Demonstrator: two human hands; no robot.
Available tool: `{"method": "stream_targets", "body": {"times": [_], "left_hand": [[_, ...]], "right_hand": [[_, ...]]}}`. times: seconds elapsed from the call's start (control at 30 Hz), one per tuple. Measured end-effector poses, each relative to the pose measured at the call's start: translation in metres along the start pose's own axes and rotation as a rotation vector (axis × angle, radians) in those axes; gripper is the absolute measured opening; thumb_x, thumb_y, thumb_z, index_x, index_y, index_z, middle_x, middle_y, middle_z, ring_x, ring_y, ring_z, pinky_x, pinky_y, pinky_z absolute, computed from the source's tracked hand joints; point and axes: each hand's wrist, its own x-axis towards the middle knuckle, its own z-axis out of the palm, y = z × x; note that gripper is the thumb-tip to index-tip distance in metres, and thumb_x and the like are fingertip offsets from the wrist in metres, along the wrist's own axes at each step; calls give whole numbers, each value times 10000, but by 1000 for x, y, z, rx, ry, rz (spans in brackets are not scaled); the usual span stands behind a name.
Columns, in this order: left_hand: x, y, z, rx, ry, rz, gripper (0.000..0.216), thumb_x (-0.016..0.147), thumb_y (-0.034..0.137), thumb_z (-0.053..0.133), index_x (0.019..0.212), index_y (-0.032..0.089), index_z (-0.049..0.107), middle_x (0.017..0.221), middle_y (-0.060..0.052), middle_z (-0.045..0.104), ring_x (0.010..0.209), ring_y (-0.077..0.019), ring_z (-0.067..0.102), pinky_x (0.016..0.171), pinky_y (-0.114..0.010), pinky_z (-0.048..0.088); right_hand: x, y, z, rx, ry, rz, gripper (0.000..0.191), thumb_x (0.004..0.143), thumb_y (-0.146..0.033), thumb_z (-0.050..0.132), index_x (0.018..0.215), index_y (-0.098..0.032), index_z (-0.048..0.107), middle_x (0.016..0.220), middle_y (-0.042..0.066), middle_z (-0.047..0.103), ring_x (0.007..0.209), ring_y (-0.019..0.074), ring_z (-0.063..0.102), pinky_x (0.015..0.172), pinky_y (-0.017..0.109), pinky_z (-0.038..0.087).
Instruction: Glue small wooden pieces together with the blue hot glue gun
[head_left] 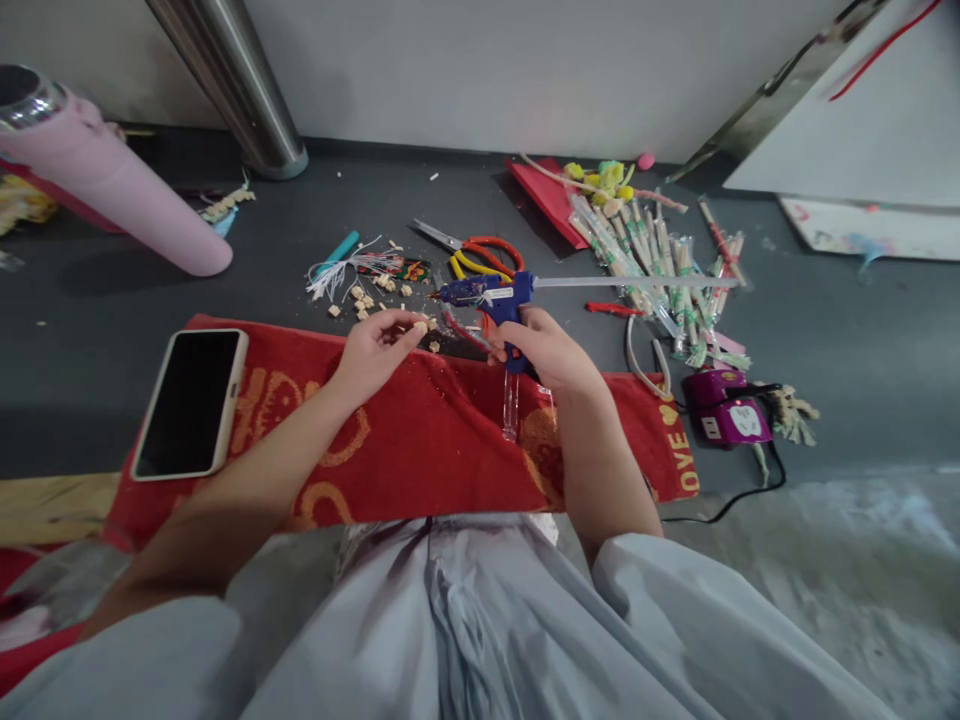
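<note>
1. Gripping the glue gun [519, 293] by its handle, your right hand [546, 348] is closed around it, above the red towel [435, 440] at the front of the worktop [360, 200].
2. The glue gun has a blue body, and its barrel is darker, with some whitish marks. A pale label is on its side, and the trigger is orange-red.
3. Its thin, copper-coloured nozzle points to your left. From its back end, a long translucent glue stick [630, 282] extends to the right, passing in front of the wrapped sticks [656, 245].
4. Your left hand [381, 345] is pinching a small pale piece [421, 327] between thumb and fingertips, near the nozzle and a little below it.
5. More pale crumbly pieces [364, 298] lie just beyond this hand. The scissors [460, 243], with orange and yellow handles, rest open behind the gun.
</note>
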Motion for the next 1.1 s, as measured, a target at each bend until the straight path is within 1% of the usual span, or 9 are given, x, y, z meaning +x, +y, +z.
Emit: {"method": "stream_targets", "body": {"times": [0.13,0.2,0.27,0.37,0.47,0.6,0.73,0.87,1.1], "left_hand": [[0,-3,-1,-34,55,15,433,737,590,757,899,190,709,797,-42,703,698,-138,628,652,-262,525],[1,-5,-2,-79,88,11,452,710,587,783,909,187,712,837,-45,718,700,-132,634,670,-264,537],[2,-6,-2,-128,112,6,474,678,585,808,913,185,713,861,-46,727,698,-131,647,683,-271,553],[3,-5,-2,-180,128,-13,473,654,576,825,911,198,704,874,-40,734,712,-142,679,704,-289,579],[3,-2,-3,-251,123,-47,416,658,527,834,896,218,688,896,-36,745,755,-149,709,742,-299,599],[3,2,-4,-310,112,-28,337,705,483,806,866,225,660,949,-53,760,826,-166,736,779,-323,616],[4,-1,-5,-236,145,-13,316,710,484,790,848,245,638,906,-38,753,798,-181,731,787,-372,624],[6,-7,-8,-133,179,26,307,679,433,801,834,243,617,839,-12,710,718,-154,686,761,-355,611],[2,-5,-12,148,161,159,213,718,359,727,862,226,643,865,-20,692,740,-147,637,733,-293,565]], "right_hand": [[-3,2,-2,79,-60,-32,246,754,-345,733,648,-202,564,609,-26,565,594,105,580,622,260,526],[-4,1,-1,106,-79,-60,305,743,-435,765,722,-195,578,659,-31,579,576,95,571,608,267,530],[-4,-1,1,134,-75,-80,338,734,-464,774,777,-197,572,674,-49,567,522,75,522,579,272,530],[-3,-3,3,105,-6,-107,266,760,-392,748,812,-200,572,656,-64,559,493,58,472,570,258,512],[-2,-3,1,-14,88,-121,140,773,-276,696,846,-183,621,646,-51,588,534,72,508,554,238,445],[-3,-3,-2,-130,104,-166,198,757,-256,696,933,-166,674,665,-43,610,615,96,552,606,248,426],[-3,-3,1,-28,106,-186,238,774,-296,701,977,-190,636,780,-23,662,626,93,575,630,260,481],[-3,-3,5,67,92,-197,284,764,-327,742,983,-220,596,839,-29,653,613,74,551,620,249,525],[4,3,14,206,73,-200,295,791,-404,761,862,-242,526,731,-63,602,552,57,502,678,256,563]]}}
